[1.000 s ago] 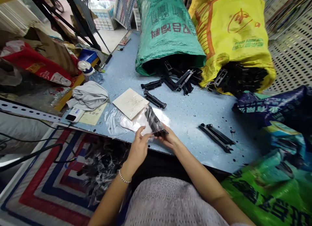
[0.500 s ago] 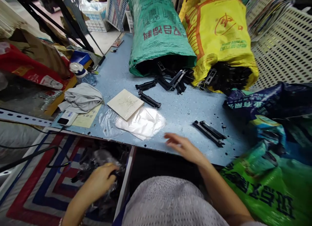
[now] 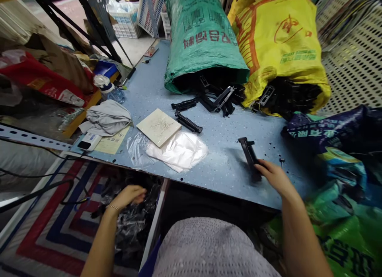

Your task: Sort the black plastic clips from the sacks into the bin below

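My right hand (image 3: 273, 175) grips the lower end of a long black plastic bracket (image 3: 248, 154), tilted over the right part of the blue tabletop. Its lower end is smeared by motion. My left hand (image 3: 129, 196) hangs over an open compartment below the table edge, fingers curled together with nothing visible in them. Under it lie black parts in clear plastic bags (image 3: 133, 229). Two more black brackets (image 3: 188, 121) lie near the middle of the table, beside a square cream tile (image 3: 159, 127) resting on a stack of clear plastic bags (image 3: 182, 151).
A green woven sack (image 3: 205, 42) and a yellow sack (image 3: 280, 46) spill black parts at the back. Left stand a grey cloth (image 3: 107, 118), a bottle (image 3: 109, 90) and a white device (image 3: 89, 141). Green and dark blue bags (image 3: 343, 221) crowd the right edge.
My right hand has moved right and taken hold of the black bracket that lay on the table. My left hand no longer holds the bagged piece over the compartment.
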The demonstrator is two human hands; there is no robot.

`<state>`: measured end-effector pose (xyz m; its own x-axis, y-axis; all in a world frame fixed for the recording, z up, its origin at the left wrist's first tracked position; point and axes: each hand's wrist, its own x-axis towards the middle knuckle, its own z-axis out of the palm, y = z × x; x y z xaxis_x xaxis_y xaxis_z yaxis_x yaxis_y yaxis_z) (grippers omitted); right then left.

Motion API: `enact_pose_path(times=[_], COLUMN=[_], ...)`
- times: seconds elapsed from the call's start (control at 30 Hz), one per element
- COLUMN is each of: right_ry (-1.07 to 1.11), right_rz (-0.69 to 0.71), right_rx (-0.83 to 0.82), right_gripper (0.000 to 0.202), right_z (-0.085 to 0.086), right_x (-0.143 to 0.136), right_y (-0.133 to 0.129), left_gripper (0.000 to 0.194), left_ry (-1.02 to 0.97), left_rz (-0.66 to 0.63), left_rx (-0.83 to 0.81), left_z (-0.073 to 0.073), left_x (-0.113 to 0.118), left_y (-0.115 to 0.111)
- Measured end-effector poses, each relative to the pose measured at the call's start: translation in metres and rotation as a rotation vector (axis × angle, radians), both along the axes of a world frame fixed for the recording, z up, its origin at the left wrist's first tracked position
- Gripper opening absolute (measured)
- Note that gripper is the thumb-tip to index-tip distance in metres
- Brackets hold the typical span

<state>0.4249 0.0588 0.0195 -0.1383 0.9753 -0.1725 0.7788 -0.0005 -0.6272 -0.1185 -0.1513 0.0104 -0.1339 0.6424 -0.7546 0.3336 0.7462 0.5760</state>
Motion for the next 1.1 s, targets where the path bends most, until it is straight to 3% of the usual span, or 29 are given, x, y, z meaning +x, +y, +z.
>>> enact_pose_path(times=[0.03,0.1,0.17,0.27,0.33,0.47,0.57,0.67,0.73,0.8,0.97,1.1], right_ry=[0.151,0.409,0.595,0.790,0.891,1.164,1.317,1.271,1.195,1.147,1.088,1.201], right_rz=[-0.017,-0.010,0.036,0.095,0.101,0.101,0.105,0.037,0.036,0.105,0.243,0.212], right_rx=[-0.030,-0.126,-0.235,-0.360,-0.408,-0.548,-0.653,-0.597,-0.501,-0.513,-1.004,-1.099], right_gripper=[0.045,0.047,0.046,0.042,0.038,0.030,0.031,0.038,0.038,0.035,0.028,0.051], right_z=[0.002,0.005,0.008,0.013,0.017,0.020,0.013,0.002,-0.002,-0.002,-0.001,-0.004], right_x=[-0.023,-0.072,-0.117,-0.162,-0.179,-0.211,-0.244,-0.262,-0.257,-0.241,-0.208,-0.214], right_y=[-0.001,-0.004,-0.005,-0.006,-0.005,0.000,0.006,0.008,0.003,-0.007,-0.032,-0.036], left_gripper=[0.039,0.036,0.025,0.008,0.007,0.009,0.008,0.004,0.017,0.032,0.062,0.069], left_ry=[-0.021,0.056,0.353,0.621,0.538,0.187,0.133,0.162,0.270,0.415,0.493,0.471], left_rz=[-0.050,-0.153,-0.120,-0.153,-0.096,0.028,0.040,0.044,-0.014,-0.097,-0.254,-0.372], left_rx=[0.097,0.461,0.761,0.824,0.797,0.744,0.756,0.810,0.849,0.887,0.979,1.090], left_z=[0.004,0.013,0.018,0.014,0.004,-0.012,-0.014,-0.008,-0.001,0.005,0.021,0.038], left_x=[0.021,0.073,0.122,0.160,0.156,0.122,0.106,0.096,0.089,0.083,0.081,0.082], left_y=[0.022,0.070,0.116,0.163,0.176,0.179,0.174,0.167,0.163,0.160,0.150,0.122])
